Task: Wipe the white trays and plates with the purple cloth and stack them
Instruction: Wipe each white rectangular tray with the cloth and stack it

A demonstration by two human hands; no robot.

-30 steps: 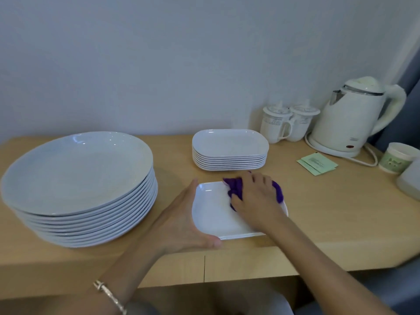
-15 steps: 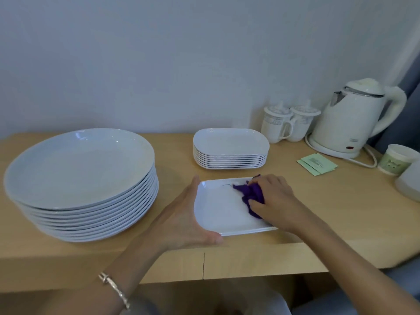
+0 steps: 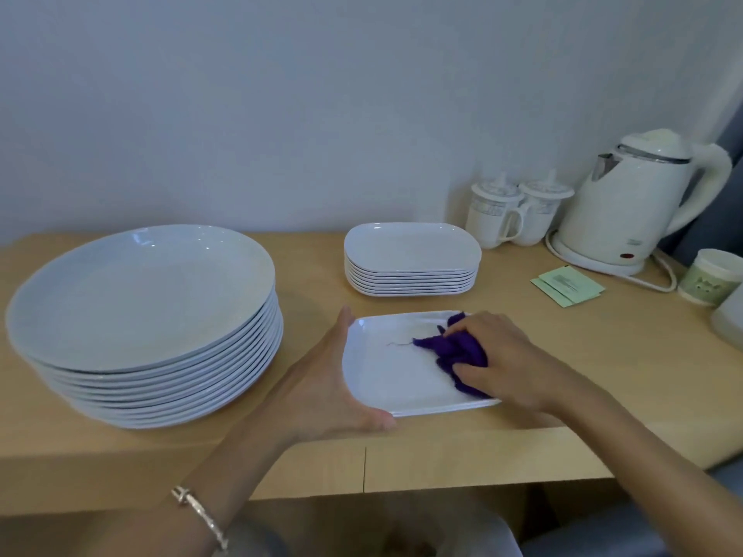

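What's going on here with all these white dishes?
A person is wiping a white tray lying near the table's front edge. The right hand rubs a bunched purple cloth over it, while the left hand braces the tray's left corner. Behind it sits a stack of similar trays; a stack of round plates stands to the left.

left hand (image 3: 333, 379): fingers straight, thumb spread, bracing tray (image 3: 394, 379) corner | right hand (image 3: 502, 355): fingers curled, gripping bunched cloth (image 3: 450, 349) on tray
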